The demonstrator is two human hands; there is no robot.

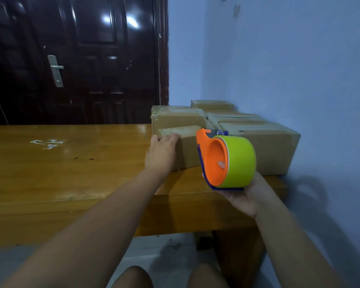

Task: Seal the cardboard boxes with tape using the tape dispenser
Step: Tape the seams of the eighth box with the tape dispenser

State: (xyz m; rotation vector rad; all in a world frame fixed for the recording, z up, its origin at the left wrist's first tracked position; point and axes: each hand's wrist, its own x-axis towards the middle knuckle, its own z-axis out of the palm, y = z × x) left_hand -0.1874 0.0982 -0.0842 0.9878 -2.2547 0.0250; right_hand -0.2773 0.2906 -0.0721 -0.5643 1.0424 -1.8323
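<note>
Fingers (172, 137), L hand (161, 153), on small box (188, 151) top edge; R hand (244, 197) grips dispenser (231, 161).

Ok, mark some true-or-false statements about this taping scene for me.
1. The right hand holds the orange plastic tape dispenser with its lime-green roll. True.
2. The left hand lies flat on the wooden table, clear of every box. False: it touches the small brown cardboard box.
3. The stacked cardboard boxes sit on the floor. False: they sit on the table.
4. The dark glossy door behind is shut. True.
</note>
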